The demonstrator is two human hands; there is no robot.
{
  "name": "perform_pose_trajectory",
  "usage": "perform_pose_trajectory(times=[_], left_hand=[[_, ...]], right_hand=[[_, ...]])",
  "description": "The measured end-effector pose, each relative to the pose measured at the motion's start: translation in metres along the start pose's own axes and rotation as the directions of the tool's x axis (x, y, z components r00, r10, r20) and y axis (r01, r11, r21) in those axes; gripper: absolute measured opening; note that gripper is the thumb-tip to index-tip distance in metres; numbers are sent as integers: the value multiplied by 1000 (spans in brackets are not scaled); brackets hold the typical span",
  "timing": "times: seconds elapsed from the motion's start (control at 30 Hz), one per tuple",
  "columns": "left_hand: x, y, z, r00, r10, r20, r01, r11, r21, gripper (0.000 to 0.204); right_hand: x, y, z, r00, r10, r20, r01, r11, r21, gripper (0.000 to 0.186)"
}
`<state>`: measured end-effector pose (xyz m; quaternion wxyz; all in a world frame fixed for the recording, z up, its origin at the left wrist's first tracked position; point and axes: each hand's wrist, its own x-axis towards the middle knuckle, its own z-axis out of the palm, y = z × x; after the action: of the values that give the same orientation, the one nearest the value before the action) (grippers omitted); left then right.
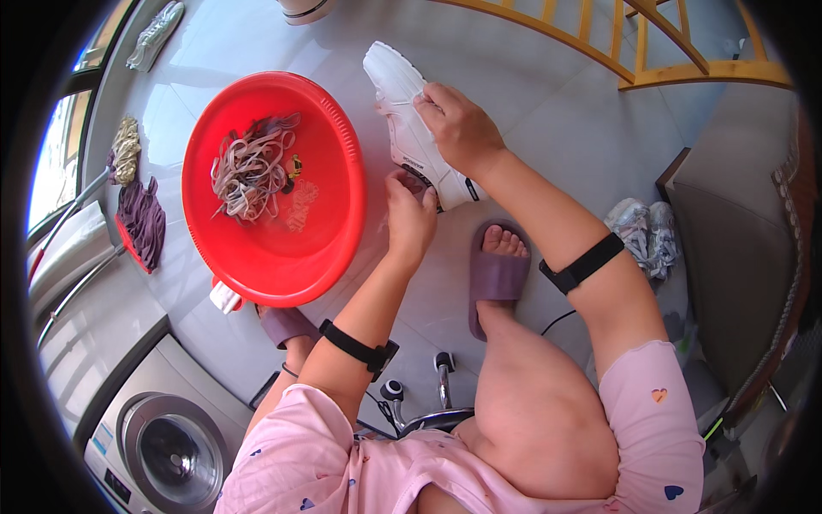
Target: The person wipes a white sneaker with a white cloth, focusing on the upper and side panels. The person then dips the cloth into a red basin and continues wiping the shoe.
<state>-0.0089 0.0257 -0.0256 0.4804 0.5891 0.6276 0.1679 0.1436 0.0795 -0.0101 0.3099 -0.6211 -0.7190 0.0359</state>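
A white sneaker (396, 90) is held up over the floor, just right of a red basin, its toe pointing away from me. My left hand (409, 216) grips it near the dark-lined opening at the heel end. Bent fingers of my right hand (462, 128) press on the shoe's right side around its middle; whatever lies under those fingertips is hidden. Inside the red basin (282, 261) lies a tangled heap of greyish shoelaces (250, 171), with a small yellow-and-black piece beside it.
A pair of white shoes (642, 236) stands at right by a brown upholstered seat (736, 206). Another shoe (156, 36) is at the far left. Mops (141, 214) lean left, above a washing machine (175, 454). A wooden rack (599, 51) stands far right.
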Motion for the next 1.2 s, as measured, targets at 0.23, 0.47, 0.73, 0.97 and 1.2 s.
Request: perform_pose_trajectory(times=[0.23, 0.47, 0.73, 0.97, 1.2], left_hand=[[39, 55, -38, 797, 604, -14, -560, 747, 359, 57], [94, 63, -45, 672, 683, 286, -725, 527, 444, 58], [92, 56, -46, 695, 643, 323, -713, 558, 424, 82], [93, 60, -50, 676, 629, 384, -736, 545, 401, 96], [94, 60, -50, 670, 615, 415, -739, 507, 443, 103]], right_hand=[[-20, -8, -4, 1000, -6, 10, 6, 1000, 1, 15], [-73, -18, -23, 995, -2, 104, -1, 1000, 28, 13], [-59, -16, -71, 751, 332, 571, -571, 761, 308, 15], [-3, -1, -39, 965, 235, 119, -259, 927, 273, 17], [-22, -1, -21, 994, -55, 99, 60, 997, -50, 19]])
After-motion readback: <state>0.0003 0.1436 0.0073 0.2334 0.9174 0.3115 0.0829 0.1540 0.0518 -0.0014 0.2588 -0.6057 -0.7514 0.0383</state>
